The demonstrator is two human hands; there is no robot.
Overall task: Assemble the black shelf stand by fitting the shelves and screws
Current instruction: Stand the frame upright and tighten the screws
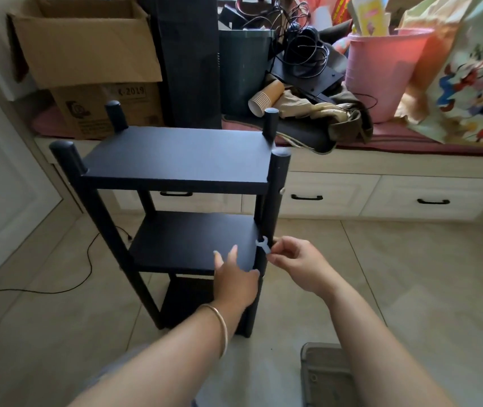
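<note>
Black and matt, the three-tier shelf stand with round posts (175, 160) stands upright on the pale tiled floor (410, 274), in front of a cream drawer bench (381, 192). Against its front right post, level with the middle shelf (187, 242), sits a small pale plastic wrench (263, 244), pinched between the curled fingertips of the right hand (296, 264). Just beside it, the left hand (236, 279) lies with straight fingers pressed flat on the middle shelf's front right corner. A silver screw head (282, 190) shows higher on the same post.
</note>
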